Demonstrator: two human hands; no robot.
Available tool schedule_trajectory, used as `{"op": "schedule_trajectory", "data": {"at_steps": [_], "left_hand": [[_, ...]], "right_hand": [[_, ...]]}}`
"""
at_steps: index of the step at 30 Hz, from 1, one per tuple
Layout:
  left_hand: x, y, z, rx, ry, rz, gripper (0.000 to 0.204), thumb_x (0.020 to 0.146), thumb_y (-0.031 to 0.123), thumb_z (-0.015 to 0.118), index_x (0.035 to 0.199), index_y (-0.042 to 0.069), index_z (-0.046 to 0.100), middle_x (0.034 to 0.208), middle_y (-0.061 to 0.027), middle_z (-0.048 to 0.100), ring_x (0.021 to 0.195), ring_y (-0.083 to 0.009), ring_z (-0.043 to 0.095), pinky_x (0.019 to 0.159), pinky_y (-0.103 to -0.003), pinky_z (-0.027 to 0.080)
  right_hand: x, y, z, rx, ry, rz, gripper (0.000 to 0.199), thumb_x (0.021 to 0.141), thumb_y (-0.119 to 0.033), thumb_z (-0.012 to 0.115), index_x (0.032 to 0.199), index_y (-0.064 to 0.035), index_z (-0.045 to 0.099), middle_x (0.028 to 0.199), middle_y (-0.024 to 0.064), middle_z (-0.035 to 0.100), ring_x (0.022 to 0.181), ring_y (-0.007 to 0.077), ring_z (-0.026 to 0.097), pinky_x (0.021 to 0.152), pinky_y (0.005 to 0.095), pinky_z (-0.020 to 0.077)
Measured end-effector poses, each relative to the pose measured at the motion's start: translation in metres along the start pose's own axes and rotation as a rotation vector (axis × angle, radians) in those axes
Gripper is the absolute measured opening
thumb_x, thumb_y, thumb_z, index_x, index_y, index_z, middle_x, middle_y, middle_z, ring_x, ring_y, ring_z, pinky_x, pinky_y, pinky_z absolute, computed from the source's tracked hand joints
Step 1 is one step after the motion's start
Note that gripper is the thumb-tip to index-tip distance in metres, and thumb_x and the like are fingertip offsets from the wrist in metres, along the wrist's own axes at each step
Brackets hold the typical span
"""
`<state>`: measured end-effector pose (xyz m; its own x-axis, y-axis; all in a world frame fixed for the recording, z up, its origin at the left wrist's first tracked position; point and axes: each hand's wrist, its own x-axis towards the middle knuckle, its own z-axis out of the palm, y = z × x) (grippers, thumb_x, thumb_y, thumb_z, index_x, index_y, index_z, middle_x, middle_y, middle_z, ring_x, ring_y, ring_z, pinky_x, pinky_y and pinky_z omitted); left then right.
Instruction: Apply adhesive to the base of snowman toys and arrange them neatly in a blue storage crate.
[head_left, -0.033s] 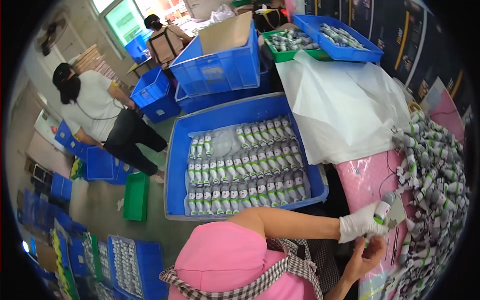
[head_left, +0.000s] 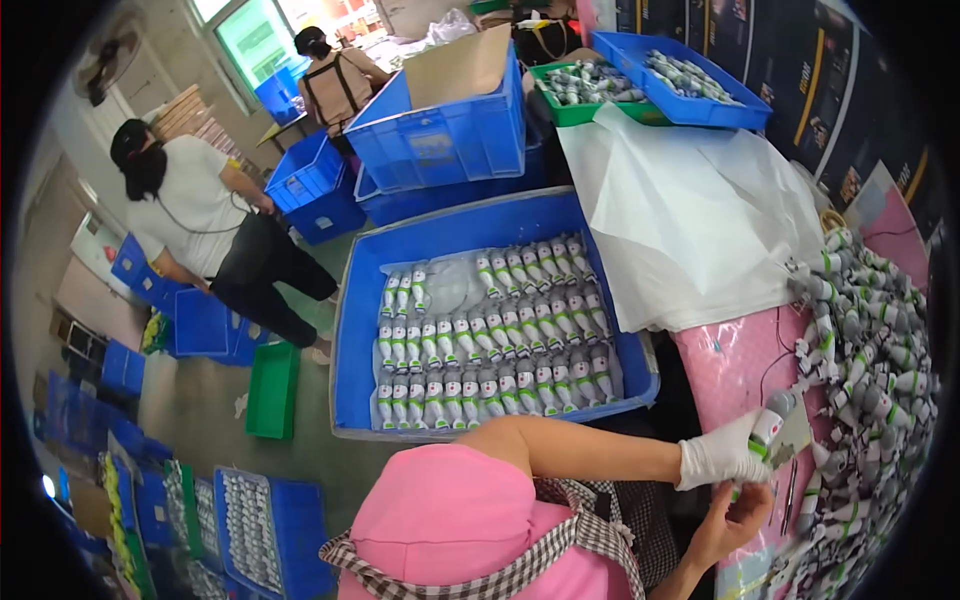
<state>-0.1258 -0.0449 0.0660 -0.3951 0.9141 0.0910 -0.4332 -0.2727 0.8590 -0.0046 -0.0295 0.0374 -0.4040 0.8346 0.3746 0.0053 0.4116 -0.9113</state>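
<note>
My left hand [head_left: 718, 460], in a white glove, grips a small grey-and-white bottle with a green band [head_left: 768, 425] over the pink table [head_left: 730, 365]. My bare right hand [head_left: 735, 515] is just below it, fingers curled up toward the bottle's lower end; whether it pinches anything is unclear. A heap of the same bottles [head_left: 870, 360] lies on the table to the right of both hands. To the left, a large blue tray [head_left: 470, 235] holds rows of these bottles [head_left: 490, 335] lying side by side.
A white plastic sheet [head_left: 690, 200] covers the table's far part. Blue crates [head_left: 440, 130] and green and blue trays of bottles [head_left: 640, 85] stand behind. Two people [head_left: 200, 220] work at the far left among blue crates. A thin metal tool [head_left: 790, 495] lies by my right hand.
</note>
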Motion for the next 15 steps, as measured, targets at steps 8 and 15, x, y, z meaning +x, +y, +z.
{"op": "schedule_trajectory", "data": {"at_steps": [8, 15], "left_hand": [[-0.011, 0.014, 0.002, 0.295, 0.191, -0.056, 0.033, 0.086, 0.022, 0.064, 0.106, 0.001, 0.049, 0.088, -0.0054, 0.058, 0.080, -0.0118, 0.054, 0.073, -0.027, 0.047], [0.008, 0.005, -0.049, -0.118, 0.140, -0.117, 0.052, 0.095, 0.052, 0.035, 0.095, 0.005, 0.054, 0.083, -0.0101, 0.062, 0.072, -0.0198, 0.062, 0.063, -0.033, 0.052]], "right_hand": [[-0.003, -0.006, 0.003, -0.012, -0.025, -0.073, 0.018, 0.074, 0.003, 0.064, 0.086, -0.0027, 0.052, 0.082, 0.0006, 0.050, 0.069, 0.0100, 0.047, 0.060, 0.0209, 0.0379], [0.012, -0.020, 0.032, 0.230, -0.115, 0.177, 0.022, 0.077, 0.004, 0.065, 0.088, -0.0039, 0.047, 0.076, 0.0032, 0.054, 0.051, 0.0100, 0.054, 0.043, 0.0217, 0.0439]]}}
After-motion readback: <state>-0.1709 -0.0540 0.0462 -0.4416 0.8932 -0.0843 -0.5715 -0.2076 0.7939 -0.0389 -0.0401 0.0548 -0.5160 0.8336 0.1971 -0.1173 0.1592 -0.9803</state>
